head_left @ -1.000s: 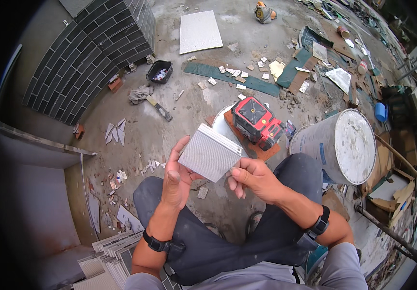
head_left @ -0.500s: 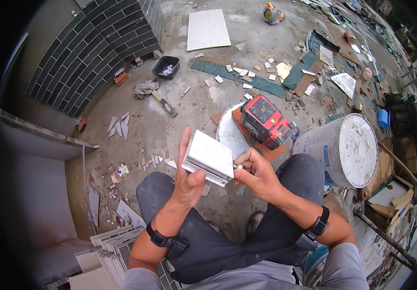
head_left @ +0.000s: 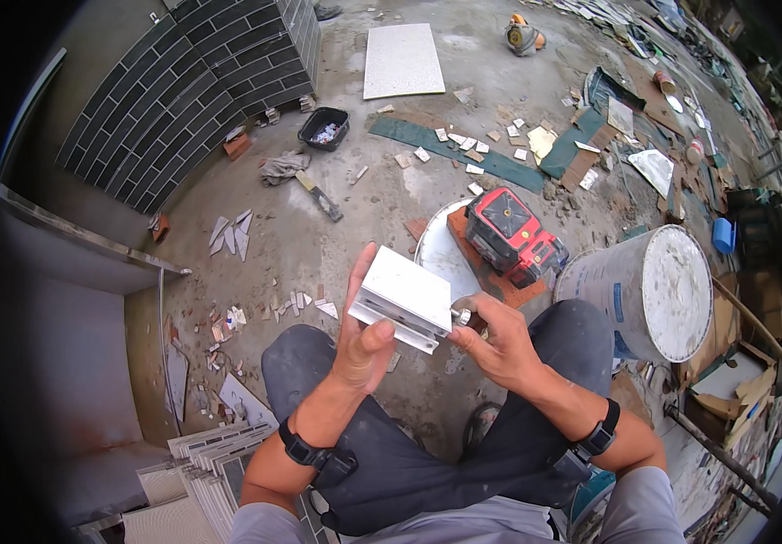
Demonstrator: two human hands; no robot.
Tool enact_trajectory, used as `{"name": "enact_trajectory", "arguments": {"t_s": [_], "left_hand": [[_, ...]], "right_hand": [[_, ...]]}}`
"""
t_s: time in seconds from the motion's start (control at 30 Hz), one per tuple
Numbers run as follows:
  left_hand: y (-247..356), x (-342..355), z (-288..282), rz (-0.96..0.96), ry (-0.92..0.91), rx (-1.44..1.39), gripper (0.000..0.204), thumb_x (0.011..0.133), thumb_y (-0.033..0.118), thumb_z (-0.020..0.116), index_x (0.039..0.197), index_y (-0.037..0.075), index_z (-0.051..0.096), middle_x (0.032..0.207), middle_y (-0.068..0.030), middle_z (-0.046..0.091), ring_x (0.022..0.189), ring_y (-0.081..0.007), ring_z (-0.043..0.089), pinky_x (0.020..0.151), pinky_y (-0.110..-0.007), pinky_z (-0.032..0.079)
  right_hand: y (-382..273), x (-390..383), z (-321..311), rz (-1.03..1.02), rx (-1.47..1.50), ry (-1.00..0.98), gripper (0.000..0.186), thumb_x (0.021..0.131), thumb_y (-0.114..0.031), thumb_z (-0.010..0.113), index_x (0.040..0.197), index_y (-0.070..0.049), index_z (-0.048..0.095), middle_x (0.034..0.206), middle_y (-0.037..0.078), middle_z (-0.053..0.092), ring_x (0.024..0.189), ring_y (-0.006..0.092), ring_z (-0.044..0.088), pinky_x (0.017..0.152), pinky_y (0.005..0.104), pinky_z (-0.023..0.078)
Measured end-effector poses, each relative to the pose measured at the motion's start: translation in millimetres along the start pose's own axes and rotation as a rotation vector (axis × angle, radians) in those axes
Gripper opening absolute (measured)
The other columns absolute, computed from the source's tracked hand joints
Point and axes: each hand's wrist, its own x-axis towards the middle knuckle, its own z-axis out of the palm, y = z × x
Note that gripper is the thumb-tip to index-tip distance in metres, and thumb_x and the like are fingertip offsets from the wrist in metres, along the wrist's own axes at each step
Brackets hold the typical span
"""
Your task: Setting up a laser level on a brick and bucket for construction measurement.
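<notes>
In front of me, above my knees, is a white boxy metal bracket [head_left: 403,283] with a flat top plate and a lower lip. My left hand [head_left: 362,352] holds it from the left, thumb pressed on the near side and fingers behind it. A small silver knob [head_left: 461,316] sticks out of its right end. Around that knob, the thumb and forefinger of my right hand [head_left: 505,343] are closed. Just beyond the bracket, a red and black laser level [head_left: 510,234] rests on an orange brick [head_left: 525,295] on a round white lid [head_left: 438,245].
At my right stands a large white bucket [head_left: 676,295]. A scraper [head_left: 320,198], a rag [head_left: 284,167] and a black tub [head_left: 325,130] lie farther off, left of centre. Tile shards [head_left: 230,234] litter the floor. Stacked tiles [head_left: 218,471] are beside my left arm.
The bracket and both hands sit slightly farther right in view, and more of the knob shows between my right fingers. The whole scene has shifted slightly right and down.
</notes>
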Motion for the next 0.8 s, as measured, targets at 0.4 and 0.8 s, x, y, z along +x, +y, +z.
{"name": "enact_trajectory", "arguments": {"t_s": [0.4, 0.8], "left_hand": [[5.7, -12.5, -0.2, 0.002, -0.013, -0.007, 0.121, 0.065, 0.035, 0.087, 0.156, 0.011, 0.011, 0.139, -0.0119, 0.043, 0.131, -0.0272, 0.046, 0.11, -0.043, 0.039], [9.4, -17.5, -1.1, 0.02, -0.062, -0.019, 0.12, 0.066, 0.037, 0.086, 0.155, 0.009, 0.01, 0.141, -0.0129, 0.041, 0.134, -0.0271, 0.043, 0.112, -0.043, 0.036]], "right_hand": [[-12.0, -5.3, 3.0, -0.022, -0.014, 0.103, 0.051, 0.102, -0.053, 0.042, 0.101, -0.004, 0.059, 0.081, 0.005, 0.063, 0.064, 0.0093, 0.059, 0.059, 0.023, 0.046], [-24.9, -7.6, 11.1, 0.208, 0.533, 0.119, 0.059, 0.096, -0.063, 0.045, 0.097, -0.006, 0.059, 0.084, 0.008, 0.06, 0.062, 0.0159, 0.06, 0.06, 0.026, 0.049]]}}
